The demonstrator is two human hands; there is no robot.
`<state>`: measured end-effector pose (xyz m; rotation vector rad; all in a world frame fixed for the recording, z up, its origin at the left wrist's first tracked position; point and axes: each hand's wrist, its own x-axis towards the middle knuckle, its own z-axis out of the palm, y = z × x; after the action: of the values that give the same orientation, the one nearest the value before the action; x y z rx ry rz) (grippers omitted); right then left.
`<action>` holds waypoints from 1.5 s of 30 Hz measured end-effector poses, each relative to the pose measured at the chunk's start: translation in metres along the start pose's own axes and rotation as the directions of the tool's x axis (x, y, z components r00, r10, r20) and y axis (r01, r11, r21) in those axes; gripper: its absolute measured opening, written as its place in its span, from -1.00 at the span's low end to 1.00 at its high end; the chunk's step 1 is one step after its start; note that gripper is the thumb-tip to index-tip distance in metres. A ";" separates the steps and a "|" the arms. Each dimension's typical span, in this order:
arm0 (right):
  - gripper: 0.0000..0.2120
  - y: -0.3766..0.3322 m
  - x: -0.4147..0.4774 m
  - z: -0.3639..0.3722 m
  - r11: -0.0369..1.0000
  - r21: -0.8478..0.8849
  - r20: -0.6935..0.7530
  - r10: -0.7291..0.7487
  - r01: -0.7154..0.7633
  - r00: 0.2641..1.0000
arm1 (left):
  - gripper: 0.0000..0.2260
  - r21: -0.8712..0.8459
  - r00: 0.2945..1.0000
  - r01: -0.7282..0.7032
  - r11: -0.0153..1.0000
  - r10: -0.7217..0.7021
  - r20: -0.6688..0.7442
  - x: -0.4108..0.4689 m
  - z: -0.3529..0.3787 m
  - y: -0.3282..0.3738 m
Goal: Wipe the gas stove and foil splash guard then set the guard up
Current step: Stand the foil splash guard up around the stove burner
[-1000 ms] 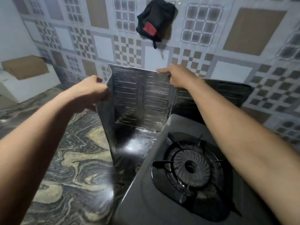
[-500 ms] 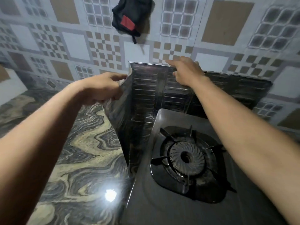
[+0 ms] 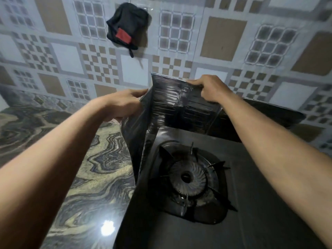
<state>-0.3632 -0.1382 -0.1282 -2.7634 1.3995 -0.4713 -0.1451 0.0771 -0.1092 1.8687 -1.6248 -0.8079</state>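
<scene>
The ribbed foil splash guard (image 3: 170, 105) stands folded around the back and left side of the dark gas stove (image 3: 251, 194). Its left panel runs down beside the stove's left edge, and its right panel stretches along the tiled wall behind my right arm. My left hand (image 3: 125, 103) pinches the top of the left panel. My right hand (image 3: 210, 88) grips the upper edge of the back panel. The burner (image 3: 187, 177) with its pan support sits in the stove's middle.
A swirled marble counter (image 3: 86, 177) lies left of the stove. A black cloth with a red patch (image 3: 125, 27) hangs on the patterned tile wall (image 3: 224, 38) above the guard. The guard's back panel stands close to that wall.
The left panel has swung in closer to the stove's left edge, and the guard stands nearer the wall. Both hands keep hold of its top edge. My view has shifted right.
</scene>
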 end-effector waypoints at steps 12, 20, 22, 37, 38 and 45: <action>-0.31 0.026 0.004 0.026 0.993 -0.034 0.054 -0.108 0.110 0.993 | -0.47 0.001 0.988 0.124 0.992 -0.124 -0.090 0.037 0.042 0.007; -0.07 0.046 0.001 0.030 0.973 -0.123 -0.021 -0.199 0.195 0.980 | -0.54 0.031 0.994 0.036 0.999 -0.032 -0.102 0.039 0.043 0.006; -0.10 0.054 -0.003 0.026 0.972 -0.129 -0.015 -0.199 0.196 0.980 | -0.53 0.059 0.995 0.032 0.998 -0.026 -0.095 0.037 0.042 0.006; -0.71 -0.044 0.053 0.044 0.877 0.180 -0.050 -0.444 0.445 0.895 | -0.76 0.180 0.978 0.157 0.971 -0.127 -0.167 0.057 0.048 0.010; -0.74 -0.044 0.054 0.046 0.879 0.181 -0.085 -0.433 0.442 0.897 | -0.81 0.213 0.975 0.166 0.963 -0.128 -0.181 0.059 0.047 0.011; -0.60 -0.043 0.056 0.053 0.877 0.151 -0.114 -0.442 0.455 0.890 | -0.89 0.357 0.956 0.225 0.907 -0.133 -0.263 0.062 0.048 0.007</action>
<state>-0.2845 -0.1633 -0.1581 -2.9343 0.6638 -0.6750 -0.1786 0.0146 -0.1424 2.3162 -1.5573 -0.3308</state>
